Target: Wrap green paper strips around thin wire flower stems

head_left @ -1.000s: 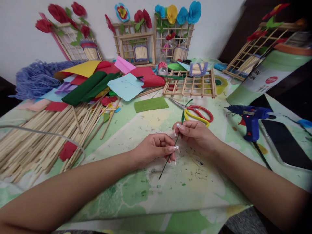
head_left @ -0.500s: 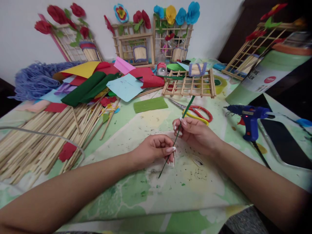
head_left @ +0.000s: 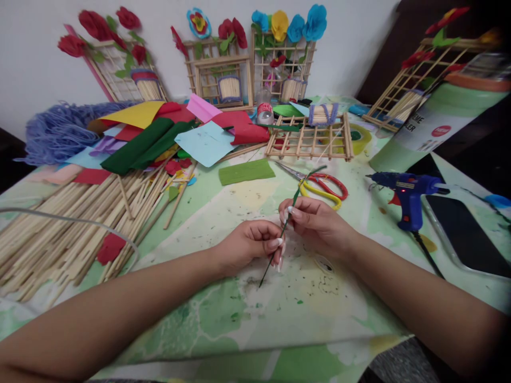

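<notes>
A thin dark green twisted paper stem (head_left: 284,229) slants between my two hands. My left hand (head_left: 255,242) pinches its lower part between thumb and fingers, and the thin tip sticks out below toward the tablecloth. Higher up, my right hand (head_left: 313,219) pinches the same stem; a loose strip end bends off to the right above it. Just behind my right hand lie scissors (head_left: 323,190) with red and yellow handles. A flat piece of olive green crepe paper (head_left: 246,172) rests beyond my left hand.
Wooden sticks (head_left: 67,234), coloured paper (head_left: 139,146) and purple yarn (head_left: 64,130) cover the left side. A stick lattice (head_left: 309,139) lies at the back. At right are a blue glue gun (head_left: 411,194), a phone (head_left: 467,234) and a green bottle (head_left: 435,117).
My right hand has slid slightly down and left along the stem, nearer my left hand. The strip's upper end, straight before, now droops to the right.
</notes>
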Demonstrator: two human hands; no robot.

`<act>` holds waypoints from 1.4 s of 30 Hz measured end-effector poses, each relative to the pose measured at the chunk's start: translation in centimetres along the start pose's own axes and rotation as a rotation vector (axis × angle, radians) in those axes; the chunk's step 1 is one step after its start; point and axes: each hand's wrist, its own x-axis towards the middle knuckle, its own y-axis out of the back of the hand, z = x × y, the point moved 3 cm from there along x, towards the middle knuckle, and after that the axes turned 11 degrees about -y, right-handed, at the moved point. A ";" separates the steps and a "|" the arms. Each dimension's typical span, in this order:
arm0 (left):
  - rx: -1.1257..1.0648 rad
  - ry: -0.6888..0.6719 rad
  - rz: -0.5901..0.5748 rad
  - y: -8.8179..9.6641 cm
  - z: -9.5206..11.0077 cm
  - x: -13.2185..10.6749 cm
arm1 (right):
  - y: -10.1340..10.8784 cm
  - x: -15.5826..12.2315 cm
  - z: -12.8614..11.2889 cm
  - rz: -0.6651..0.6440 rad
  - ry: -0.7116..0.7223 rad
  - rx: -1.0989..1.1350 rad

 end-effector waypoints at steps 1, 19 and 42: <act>-0.002 -0.005 -0.004 0.0 0.0 0.0 | -0.1 0.0 0.0 -0.011 0.006 -0.008; -0.018 0.041 -0.023 -0.1 0.2 0.0 | -0.1 0.1 0.1 0.088 0.105 -0.020; 0.004 0.046 -0.012 -0.2 0.2 -0.1 | -0.5 0.0 0.7 -0.075 -0.007 0.019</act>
